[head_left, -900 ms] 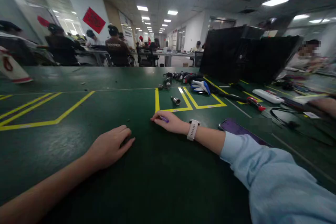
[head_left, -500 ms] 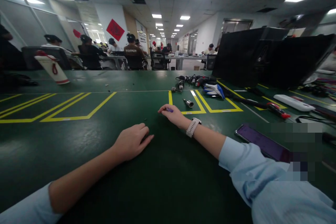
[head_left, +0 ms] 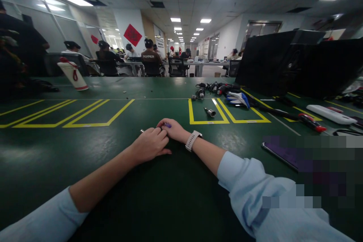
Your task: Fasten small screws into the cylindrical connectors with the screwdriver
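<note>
My right hand (head_left: 175, 130), with a pale watch on its wrist, is closed around a small purple object (head_left: 168, 125), mostly hidden by the fingers. Against it lies my left hand (head_left: 150, 143), its fingers curled and its thumb out to the right. A short thin metal tip (head_left: 142, 131) shows beyond the left knuckles. Whether the tip and the purple piece belong together, I cannot tell. Both hands are low over the green table (head_left: 119, 196). Further off, a metal socket-like piece with a thin shank (head_left: 210, 112) lies inside a yellow-taped box.
Behind the socket piece are a blue-and-white glove (head_left: 238, 99) and several dark tools (head_left: 212, 89). A red-and-black handle (head_left: 312, 121), a white power strip (head_left: 330, 114) and a phone (head_left: 279, 155) lie right. Black monitors (head_left: 269, 60) stand behind; a white cup (head_left: 74, 75) leans far left.
My right hand has moved left with the purple object and now meets my left hand. The metal tip has come into sight past the left knuckles. The view has turned slightly left.
</note>
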The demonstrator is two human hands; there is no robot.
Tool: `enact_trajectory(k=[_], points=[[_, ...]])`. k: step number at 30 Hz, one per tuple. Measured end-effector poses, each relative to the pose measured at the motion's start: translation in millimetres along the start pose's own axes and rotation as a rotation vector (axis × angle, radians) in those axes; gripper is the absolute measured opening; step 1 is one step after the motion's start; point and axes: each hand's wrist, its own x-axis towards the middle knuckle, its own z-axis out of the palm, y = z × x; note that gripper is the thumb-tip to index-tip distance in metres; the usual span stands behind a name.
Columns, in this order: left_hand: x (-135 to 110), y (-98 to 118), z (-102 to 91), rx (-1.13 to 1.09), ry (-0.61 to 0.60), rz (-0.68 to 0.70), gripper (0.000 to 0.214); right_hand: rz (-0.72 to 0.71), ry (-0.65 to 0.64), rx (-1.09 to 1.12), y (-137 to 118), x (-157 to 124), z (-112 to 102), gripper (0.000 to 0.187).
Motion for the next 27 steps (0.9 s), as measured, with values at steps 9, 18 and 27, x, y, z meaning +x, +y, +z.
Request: enact_trajectory(k=[9, 18, 27], points=[[-18.2, -16.4, 5.2, -0.237, 0.203, -0.392, 0.038, -0.082, -0.152, -0.123, -12.7, -20.6, 3.4, 0.009], [-16.6, -24.3, 10.4, -0.471, 0.279, -0.750, 0.037, -0.466, -0.466, -0.436, -30.8, -27.5, 13.9, 0.015], [-11.1, -14.6, 7.2, -0.487, 0.112, -0.713, 0.038, -0.328, -0.348, -0.444, -0.2, 1.7, -1.7, 0.016]])
